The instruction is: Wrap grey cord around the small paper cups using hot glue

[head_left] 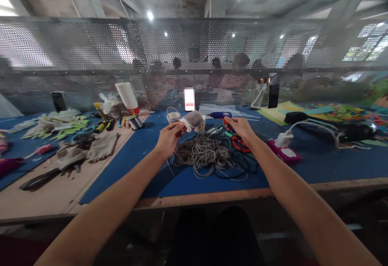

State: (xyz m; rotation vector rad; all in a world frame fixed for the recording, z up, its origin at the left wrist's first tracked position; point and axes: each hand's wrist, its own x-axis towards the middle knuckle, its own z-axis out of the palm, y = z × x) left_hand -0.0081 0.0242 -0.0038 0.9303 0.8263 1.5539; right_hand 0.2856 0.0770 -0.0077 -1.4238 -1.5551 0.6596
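Note:
My left hand (169, 140) pinches the rim of a small white paper cup (192, 120), tipped on its side and covered with grey around its wall. In my right hand (242, 128) is a blue glue gun (218, 115) with a red trigger, its nozzle pointing left at the cup. A loose heap of grey cord (206, 153) lies on the blue mat below both hands. Just behind the left hand stands a small white basket (173, 117) with a thin handle. Red-handled scissors (241, 144) lie beside the cord, under my right wrist.
On the left are a stack of white paper cups (126, 95), work gloves (103, 146) and pliers (104, 125). A lit phone (189, 99) stands behind the cup. To the right lie a white charger plug (283, 139) and coloured sheets (280, 112). A perforated metal screen (194, 43) borders the table.

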